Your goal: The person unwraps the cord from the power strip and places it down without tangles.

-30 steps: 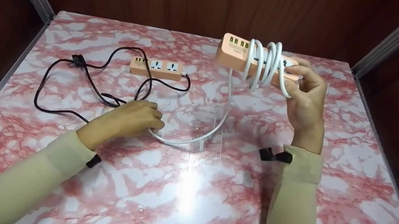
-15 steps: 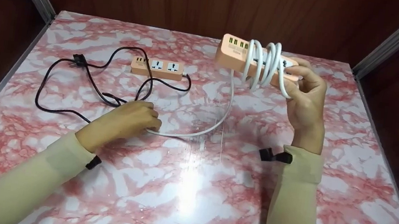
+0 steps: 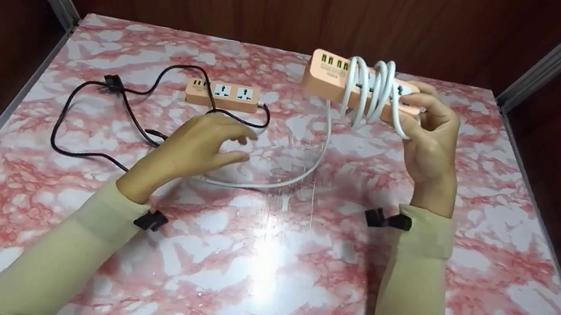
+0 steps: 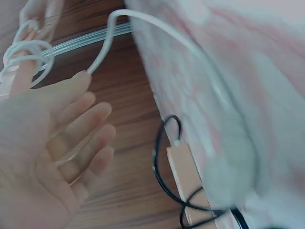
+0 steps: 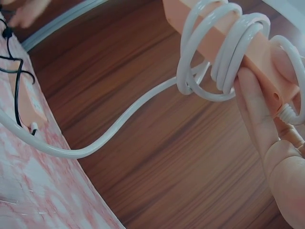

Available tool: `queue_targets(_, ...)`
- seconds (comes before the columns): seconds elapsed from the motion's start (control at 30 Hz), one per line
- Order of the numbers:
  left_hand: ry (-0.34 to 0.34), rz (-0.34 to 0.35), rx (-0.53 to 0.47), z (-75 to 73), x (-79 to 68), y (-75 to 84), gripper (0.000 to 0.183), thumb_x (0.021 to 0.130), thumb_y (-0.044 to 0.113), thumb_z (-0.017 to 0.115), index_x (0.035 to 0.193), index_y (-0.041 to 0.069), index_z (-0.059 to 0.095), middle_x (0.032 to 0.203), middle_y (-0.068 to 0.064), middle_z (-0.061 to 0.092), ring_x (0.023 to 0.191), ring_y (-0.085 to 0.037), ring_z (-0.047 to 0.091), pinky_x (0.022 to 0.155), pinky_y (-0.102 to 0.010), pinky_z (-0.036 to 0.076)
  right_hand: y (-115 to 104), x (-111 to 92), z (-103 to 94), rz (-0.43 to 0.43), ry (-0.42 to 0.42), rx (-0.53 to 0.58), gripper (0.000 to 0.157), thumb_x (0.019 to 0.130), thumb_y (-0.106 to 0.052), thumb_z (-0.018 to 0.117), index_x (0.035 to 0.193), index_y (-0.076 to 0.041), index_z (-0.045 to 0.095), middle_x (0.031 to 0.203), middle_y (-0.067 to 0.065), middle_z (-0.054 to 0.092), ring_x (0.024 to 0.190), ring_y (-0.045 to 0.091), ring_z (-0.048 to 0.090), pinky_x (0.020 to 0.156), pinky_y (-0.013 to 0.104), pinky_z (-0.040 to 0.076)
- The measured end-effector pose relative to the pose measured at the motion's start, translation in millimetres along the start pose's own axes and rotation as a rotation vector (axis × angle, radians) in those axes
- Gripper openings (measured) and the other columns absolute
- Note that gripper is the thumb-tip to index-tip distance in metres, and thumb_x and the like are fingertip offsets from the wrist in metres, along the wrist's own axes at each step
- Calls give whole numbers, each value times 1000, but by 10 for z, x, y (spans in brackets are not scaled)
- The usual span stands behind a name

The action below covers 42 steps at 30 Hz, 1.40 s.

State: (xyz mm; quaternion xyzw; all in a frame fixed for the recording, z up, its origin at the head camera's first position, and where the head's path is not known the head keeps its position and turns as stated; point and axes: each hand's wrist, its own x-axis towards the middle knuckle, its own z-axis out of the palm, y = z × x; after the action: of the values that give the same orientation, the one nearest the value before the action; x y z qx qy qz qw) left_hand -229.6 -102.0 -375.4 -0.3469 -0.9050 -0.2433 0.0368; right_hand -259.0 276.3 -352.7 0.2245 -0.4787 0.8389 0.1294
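My right hand (image 3: 432,139) grips one end of an orange power strip (image 3: 326,79), raised above the table. A white cord (image 3: 388,87) is wound several times around the strip, and its loose length curves down to the tabletop. My left hand (image 3: 198,144) has its fingers spread and holds nothing. In the left wrist view a blurred white plug (image 4: 228,176) at the cord's end lies on the table. From the head view that plug is mostly hidden by the left hand. Behind this hand, a second orange power strip (image 3: 234,98) lies flat.
A black cord (image 3: 66,118) from the second strip loops across the table's left side, with its black plug (image 3: 113,83) at the far left. The marbled red and white tabletop (image 3: 263,285) is bounded by dark wood panels (image 3: 300,8).
My left hand has let go of the white cord's end, lifted and spread its fingers. The cord now lies there on the table. My right hand and the wrapped strip have barely moved.
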Motion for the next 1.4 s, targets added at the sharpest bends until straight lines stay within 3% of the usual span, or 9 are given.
queue_targets(0.23, 163, -116, -217, 79, 277, 135, 34, 100, 25, 77, 131, 10, 73, 117, -7, 78, 105, -26, 74, 94, -40, 58, -12, 0, -14, -5, 1, -19, 18, 83, 22, 66, 101, 21, 69, 121, 22, 58, 111, 31, 62, 79, 27, 61)
queue_targets(0.6, 260, -197, -522, 320, 661, 256, 38, 101, 21, 75, 138, 13, 69, 122, -4, 76, 104, -17, 71, 95, -32, 57, -27, 1, -25, -6, -2, -31, 19, 83, 23, 64, 101, 21, 69, 121, 23, 58, 111, 31, 62, 79, 27, 61)
queue_targets(0.8, 313, -222, -557, 440, 879, 280, 39, 100, 24, 77, 136, 9, 69, 124, -9, 76, 107, -18, 72, 96, -28, 56, -23, 3, -33, -9, -29, -34, 20, 83, 24, 64, 102, 22, 69, 123, 23, 60, 112, 33, 62, 83, 29, 60)
queue_targets(1.0, 320, -250, -574, 506, 1060, 294, 44, 98, 33, 77, 134, 9, 67, 124, -7, 75, 110, -18, 72, 99, -28, 55, -29, -6, -26, -10, -30, -31, 20, 82, 25, 64, 102, 22, 69, 122, 23, 60, 112, 33, 62, 84, 28, 60)
queue_targets(1.27, 274, -130, -573, 535, 1203, 271, 40, 106, 26, 69, 140, 7, 61, 133, -7, 71, 122, -17, 67, 101, -32, 56, -7, -5, -13, -21, -45, -48, 21, 81, 25, 64, 101, 23, 69, 120, 24, 61, 111, 33, 61, 84, 29, 59)
queue_targets(1.4, 258, -117, -600, 509, 1246, 276, 44, 106, 23, 68, 145, 7, 58, 141, -7, 67, 130, -14, 62, 104, -31, 53, -4, 0, -12, -37, -60, -55, 21, 80, 24, 64, 100, 23, 69, 119, 24, 61, 111, 32, 61, 85, 29, 58)
